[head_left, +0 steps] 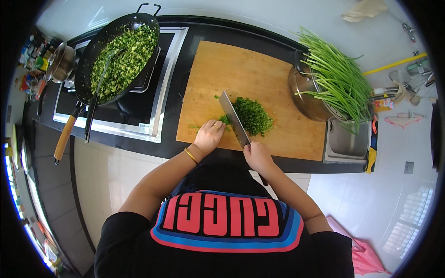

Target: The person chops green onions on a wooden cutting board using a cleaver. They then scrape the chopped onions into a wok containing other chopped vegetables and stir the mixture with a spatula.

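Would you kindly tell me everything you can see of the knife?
The knife has a broad, flat, grey blade that looks like metal, and a dark handle whose end shows below the right hand gripping it. It slants over the board, its far end pointing away from the person and to the left. Chopped greens lie along its right side; the left hand is close on its left. Whether its edge touches the board is unclear.

We look steeply down from the head through one wide fisheye: board (232, 67) near, mid-frame; shirt (227, 244) nearer, lower centre.
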Demonstrator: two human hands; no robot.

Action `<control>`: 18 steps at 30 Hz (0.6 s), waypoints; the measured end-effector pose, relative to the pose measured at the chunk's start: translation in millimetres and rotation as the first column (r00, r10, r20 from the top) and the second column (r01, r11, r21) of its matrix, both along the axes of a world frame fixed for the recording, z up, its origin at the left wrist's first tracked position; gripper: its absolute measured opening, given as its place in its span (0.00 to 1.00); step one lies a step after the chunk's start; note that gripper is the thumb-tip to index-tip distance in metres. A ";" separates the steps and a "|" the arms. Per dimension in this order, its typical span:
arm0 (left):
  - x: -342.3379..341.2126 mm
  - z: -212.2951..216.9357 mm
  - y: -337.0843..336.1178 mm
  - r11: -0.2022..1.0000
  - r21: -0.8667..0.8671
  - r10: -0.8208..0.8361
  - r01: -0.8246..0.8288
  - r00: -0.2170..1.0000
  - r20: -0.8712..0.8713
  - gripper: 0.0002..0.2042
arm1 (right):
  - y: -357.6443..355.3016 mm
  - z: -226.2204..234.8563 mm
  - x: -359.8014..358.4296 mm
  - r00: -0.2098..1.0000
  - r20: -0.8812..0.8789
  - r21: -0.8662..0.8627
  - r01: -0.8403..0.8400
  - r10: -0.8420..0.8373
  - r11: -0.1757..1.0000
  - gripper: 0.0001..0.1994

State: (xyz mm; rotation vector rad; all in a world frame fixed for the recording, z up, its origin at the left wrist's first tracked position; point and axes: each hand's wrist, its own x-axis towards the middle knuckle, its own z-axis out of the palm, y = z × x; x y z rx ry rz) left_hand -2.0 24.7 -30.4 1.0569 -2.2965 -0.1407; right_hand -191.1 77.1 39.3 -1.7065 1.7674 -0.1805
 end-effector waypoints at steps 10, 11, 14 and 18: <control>4.3 -0.4 0.2 1.000 0.014 -0.014 0.015 0.999 -0.038 0.12 | -28.0 -24.8 14.9 0.991 0.080 -0.188 0.125 -0.111 0.974 0.10; 4.8 -2.7 1.8 0.999 0.034 0.000 0.001 0.999 -0.044 0.13 | -27.6 -11.9 15.0 0.992 0.066 -0.194 0.116 -0.105 0.974 0.10; 6.1 -6.0 -0.2 1.000 0.012 -0.012 0.012 0.999 -0.049 0.13 | -15.4 11.5 8.6 1.000 0.007 -0.091 0.017 -0.017 0.996 0.10; 7.7 -7.5 1.5 1.000 -0.017 -0.010 0.009 0.995 -0.103 0.13 | -8.2 9.8 3.2 0.997 -0.074 -0.015 -0.037 0.036 0.999 0.10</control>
